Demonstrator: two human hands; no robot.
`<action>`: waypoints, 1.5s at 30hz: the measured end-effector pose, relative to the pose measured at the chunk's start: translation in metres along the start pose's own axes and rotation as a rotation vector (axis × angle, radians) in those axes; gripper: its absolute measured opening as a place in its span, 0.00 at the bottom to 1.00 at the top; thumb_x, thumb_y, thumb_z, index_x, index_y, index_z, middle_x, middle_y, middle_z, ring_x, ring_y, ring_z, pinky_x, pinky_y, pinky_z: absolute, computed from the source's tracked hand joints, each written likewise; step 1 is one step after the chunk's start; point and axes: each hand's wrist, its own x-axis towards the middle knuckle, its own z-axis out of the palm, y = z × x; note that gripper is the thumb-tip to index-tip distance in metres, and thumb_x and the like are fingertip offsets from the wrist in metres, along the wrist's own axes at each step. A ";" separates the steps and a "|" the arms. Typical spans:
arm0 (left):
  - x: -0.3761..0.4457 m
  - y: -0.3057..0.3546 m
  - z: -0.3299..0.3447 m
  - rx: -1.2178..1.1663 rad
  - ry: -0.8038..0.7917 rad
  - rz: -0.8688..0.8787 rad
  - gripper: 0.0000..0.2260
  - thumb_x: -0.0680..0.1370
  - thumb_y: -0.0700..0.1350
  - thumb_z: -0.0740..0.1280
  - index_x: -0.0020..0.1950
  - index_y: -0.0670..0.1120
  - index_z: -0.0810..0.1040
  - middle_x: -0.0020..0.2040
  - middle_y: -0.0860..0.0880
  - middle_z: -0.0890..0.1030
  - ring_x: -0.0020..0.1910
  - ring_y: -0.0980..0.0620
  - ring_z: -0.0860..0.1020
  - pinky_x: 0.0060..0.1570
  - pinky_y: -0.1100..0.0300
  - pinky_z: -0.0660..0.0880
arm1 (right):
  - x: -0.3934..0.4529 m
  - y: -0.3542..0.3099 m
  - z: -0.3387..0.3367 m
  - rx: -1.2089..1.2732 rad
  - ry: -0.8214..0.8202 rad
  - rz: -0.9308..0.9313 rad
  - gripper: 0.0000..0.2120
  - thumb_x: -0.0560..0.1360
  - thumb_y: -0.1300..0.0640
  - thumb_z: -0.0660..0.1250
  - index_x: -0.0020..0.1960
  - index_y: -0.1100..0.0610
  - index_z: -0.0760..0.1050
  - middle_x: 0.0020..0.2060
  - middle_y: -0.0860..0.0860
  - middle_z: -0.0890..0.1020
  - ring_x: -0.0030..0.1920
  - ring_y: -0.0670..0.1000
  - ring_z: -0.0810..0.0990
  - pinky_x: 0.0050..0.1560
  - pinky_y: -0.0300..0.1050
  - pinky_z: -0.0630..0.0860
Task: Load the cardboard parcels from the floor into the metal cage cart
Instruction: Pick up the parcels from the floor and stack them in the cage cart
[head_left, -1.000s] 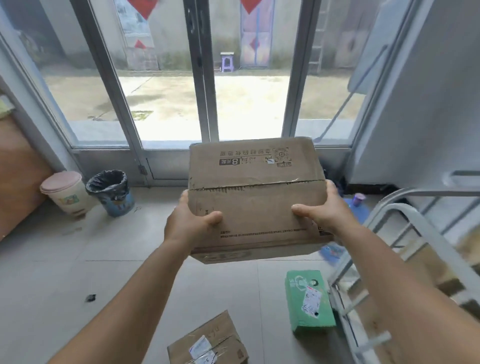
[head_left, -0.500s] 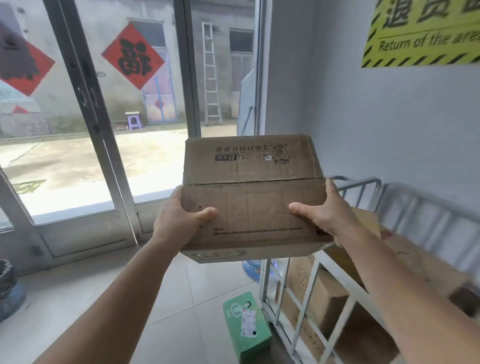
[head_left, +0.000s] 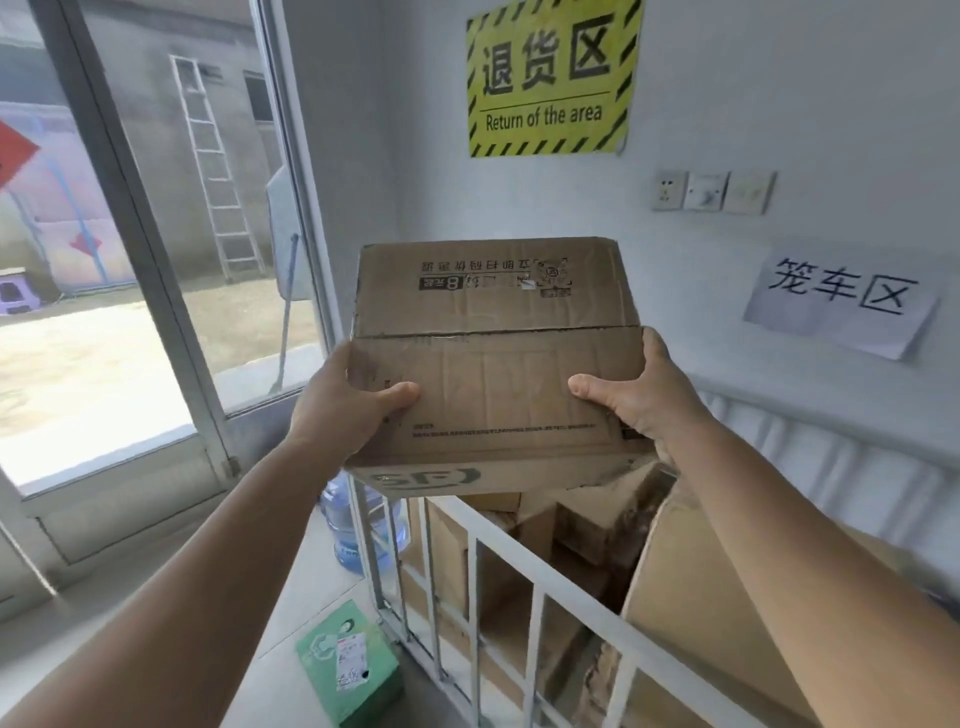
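A brown cardboard parcel with printed text hangs in the air above the near corner of the metal cage cart. My left hand grips its left side, thumb on top. My right hand grips its right side the same way. Inside the cart lie several cardboard boxes, one large box leaning at the right. A green parcel lies on the floor just left of the cart.
A blue water jug stands on the floor beside the cart's far left corner. The glass door is at the left. The white wall with a yellow sign and a paper label rises right behind the cart.
The view has swung right, from the glass door to the cart and wall. The parcel in both hands has come over the cart's corner. Both grips are unchanged.
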 end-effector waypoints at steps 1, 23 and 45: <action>-0.004 0.009 0.013 0.005 -0.014 0.005 0.23 0.69 0.53 0.77 0.60 0.53 0.74 0.49 0.56 0.79 0.50 0.51 0.78 0.53 0.52 0.74 | -0.003 0.007 -0.015 0.002 0.021 0.017 0.52 0.64 0.43 0.79 0.77 0.49 0.51 0.71 0.51 0.69 0.69 0.56 0.69 0.68 0.57 0.69; 0.063 0.083 0.296 -0.092 -0.506 0.127 0.38 0.67 0.57 0.77 0.73 0.53 0.64 0.66 0.50 0.75 0.60 0.46 0.76 0.60 0.48 0.74 | 0.051 0.159 -0.171 0.045 0.400 0.309 0.43 0.67 0.52 0.78 0.74 0.48 0.57 0.58 0.43 0.74 0.53 0.46 0.73 0.48 0.41 0.71; 0.115 0.102 0.591 0.029 -0.745 0.064 0.42 0.71 0.52 0.75 0.78 0.54 0.55 0.69 0.50 0.73 0.61 0.47 0.76 0.60 0.50 0.74 | 0.178 0.376 -0.261 0.047 0.518 0.632 0.51 0.67 0.51 0.78 0.78 0.46 0.48 0.67 0.46 0.71 0.67 0.51 0.70 0.58 0.44 0.67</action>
